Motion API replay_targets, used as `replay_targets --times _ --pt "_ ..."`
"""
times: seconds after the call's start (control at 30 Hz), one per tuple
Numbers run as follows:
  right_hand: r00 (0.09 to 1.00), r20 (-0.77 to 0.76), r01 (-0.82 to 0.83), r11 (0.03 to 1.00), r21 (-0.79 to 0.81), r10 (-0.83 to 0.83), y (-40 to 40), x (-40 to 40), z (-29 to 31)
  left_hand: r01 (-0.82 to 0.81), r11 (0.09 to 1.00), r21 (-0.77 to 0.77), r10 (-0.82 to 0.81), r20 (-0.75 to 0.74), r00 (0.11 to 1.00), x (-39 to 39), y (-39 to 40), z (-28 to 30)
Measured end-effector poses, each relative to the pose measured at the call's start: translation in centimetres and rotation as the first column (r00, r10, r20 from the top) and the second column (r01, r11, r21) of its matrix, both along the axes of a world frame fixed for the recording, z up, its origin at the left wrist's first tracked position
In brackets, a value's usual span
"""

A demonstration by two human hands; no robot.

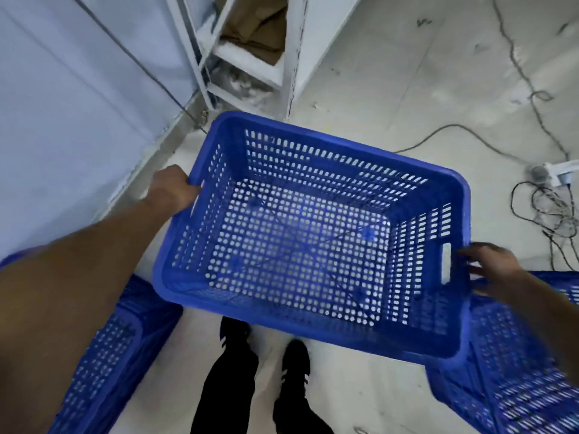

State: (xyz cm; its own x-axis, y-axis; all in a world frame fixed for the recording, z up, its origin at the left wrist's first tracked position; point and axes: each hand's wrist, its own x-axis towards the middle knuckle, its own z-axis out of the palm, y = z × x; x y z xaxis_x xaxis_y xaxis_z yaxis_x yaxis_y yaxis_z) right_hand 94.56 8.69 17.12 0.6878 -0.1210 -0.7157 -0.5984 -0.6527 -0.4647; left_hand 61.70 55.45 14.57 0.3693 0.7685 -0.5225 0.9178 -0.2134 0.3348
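An empty blue perforated plastic crate (329,145) hangs in the air in front of me, tilted, above the floor and my feet. My left hand (172,191) grips its left end at the handle slot, fingers curled round the rim. My right hand (492,270) is at the crate's right end beside the handle slot; its fingers look spread and blurred, touching the rim, and I cannot tell whether they grip it.
More blue crates stand at the lower left (103,355) and lower right (517,371). A white metal shelf frame (291,57) stands ahead by a pale wall panel (62,104). Cables (548,211) lie on the floor at right. My black shoes (294,361) are below the crate.
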Motion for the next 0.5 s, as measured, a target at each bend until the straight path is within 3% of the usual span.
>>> replay_targets --times 0.23,0.5 --pt "0.962 0.157 -0.235 0.97 0.056 0.224 7.3 0.5 10.4 -0.061 0.946 0.32 -0.027 0.263 0.964 -8.4 -2.0 9.3" --pt "0.817 0.268 -0.561 0.813 0.158 0.511 21.8 -9.3 18.8 -0.374 0.809 0.453 0.223 0.352 0.909 -28.5 -2.2 21.2"
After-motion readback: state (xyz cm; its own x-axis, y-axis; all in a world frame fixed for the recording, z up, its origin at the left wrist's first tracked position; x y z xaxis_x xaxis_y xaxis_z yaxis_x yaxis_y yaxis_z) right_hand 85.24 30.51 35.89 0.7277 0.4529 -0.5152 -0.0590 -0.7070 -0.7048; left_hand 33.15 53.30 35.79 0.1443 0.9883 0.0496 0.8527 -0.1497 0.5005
